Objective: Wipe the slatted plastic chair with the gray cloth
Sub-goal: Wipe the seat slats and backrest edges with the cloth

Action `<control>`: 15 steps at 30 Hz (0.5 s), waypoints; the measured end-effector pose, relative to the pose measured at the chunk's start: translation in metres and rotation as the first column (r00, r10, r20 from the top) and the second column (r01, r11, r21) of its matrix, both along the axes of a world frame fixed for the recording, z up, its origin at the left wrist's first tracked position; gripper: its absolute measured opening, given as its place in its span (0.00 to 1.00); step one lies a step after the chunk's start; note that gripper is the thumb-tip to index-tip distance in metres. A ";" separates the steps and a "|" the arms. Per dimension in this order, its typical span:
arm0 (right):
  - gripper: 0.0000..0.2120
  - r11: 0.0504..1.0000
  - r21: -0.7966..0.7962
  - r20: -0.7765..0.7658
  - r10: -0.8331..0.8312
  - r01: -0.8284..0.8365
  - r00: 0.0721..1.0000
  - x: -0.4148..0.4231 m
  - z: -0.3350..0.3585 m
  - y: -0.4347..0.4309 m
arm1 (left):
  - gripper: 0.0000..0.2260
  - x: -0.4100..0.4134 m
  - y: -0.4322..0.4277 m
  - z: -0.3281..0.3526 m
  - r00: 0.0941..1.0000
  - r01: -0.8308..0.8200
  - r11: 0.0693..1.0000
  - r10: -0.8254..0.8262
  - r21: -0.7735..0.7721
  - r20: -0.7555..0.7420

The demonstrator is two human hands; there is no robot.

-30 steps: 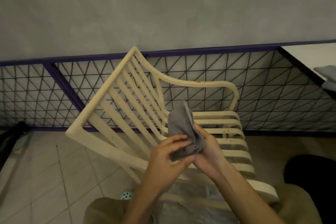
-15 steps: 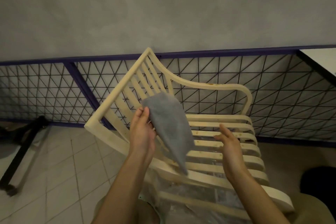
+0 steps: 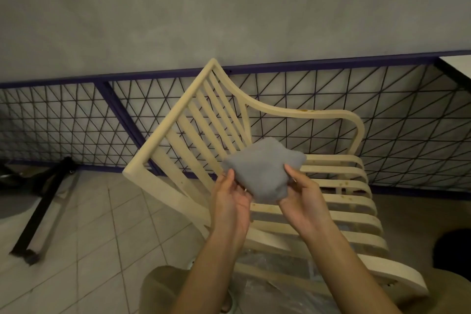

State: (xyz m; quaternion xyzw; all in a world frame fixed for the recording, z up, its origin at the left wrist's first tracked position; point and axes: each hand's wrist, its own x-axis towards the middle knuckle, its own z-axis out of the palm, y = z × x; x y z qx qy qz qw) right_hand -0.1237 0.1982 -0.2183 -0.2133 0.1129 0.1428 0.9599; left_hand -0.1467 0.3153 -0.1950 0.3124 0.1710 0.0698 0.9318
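Observation:
The cream slatted plastic chair (image 3: 339,201) stands in front of me, its back at the left and its seat slats running to the right. Brownish specks dot the seat slats and the far armrest. The gray cloth (image 3: 265,168) is spread flat in the air above the seat's left part. My left hand (image 3: 233,201) pinches its left edge, and my right hand (image 3: 303,199) pinches its right lower edge. Both hands are above the chair and do not touch it.
A black wire-mesh fence (image 3: 63,122) with a purple frame runs behind the chair below a gray wall. A black metal leg (image 3: 40,214) lies on the tiled floor at left. Crinkled clear plastic (image 3: 280,273) sits under the chair's near side. A white tabletop corner (image 3: 458,66) shows at right.
The cloth was bunched in both hands, then dangled from my left hand alone. Now my right hand has taken its other edge and the cloth is spread between both hands.

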 end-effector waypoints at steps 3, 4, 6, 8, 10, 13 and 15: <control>0.21 0.988 -0.136 0.019 -0.074 0.076 0.997 0.000 -0.006 -0.008 | 0.07 -0.012 0.013 -0.012 0.998 -0.020 0.927 0.038 0.374 -0.042; 0.20 0.983 -0.162 0.016 -0.083 0.085 0.996 0.000 -0.007 -0.010 | 0.08 -0.016 0.018 -0.017 0.998 -0.034 0.820 0.061 0.571 -0.028; 0.16 0.974 -0.211 0.021 -0.077 0.080 0.997 -0.002 -0.007 -0.011 | 0.13 -0.023 0.026 -0.021 0.990 -0.140 0.470 0.071 0.872 0.122; 0.14 0.967 -0.251 0.024 -0.044 0.049 0.999 -0.004 -0.005 -0.004 | 0.14 -0.026 0.031 -0.023 0.969 -0.242 0.184 -0.003 0.953 0.247; 0.17 0.976 -0.218 0.051 0.032 -0.020 0.998 -0.007 -0.002 0.004 | 0.14 -0.025 0.030 -0.024 0.972 -0.189 0.139 -0.113 0.972 0.205; 0.22 0.973 -0.127 0.185 0.215 -0.194 0.959 -0.012 0.004 0.020 | 0.18 -0.021 0.028 -0.024 0.971 -0.042 0.252 -0.218 0.967 0.099; 0.22 0.959 -0.184 0.233 0.258 -0.218 0.938 -0.011 0.003 0.030 | 0.17 -0.018 0.032 -0.022 0.976 -0.025 0.361 -0.194 0.932 0.101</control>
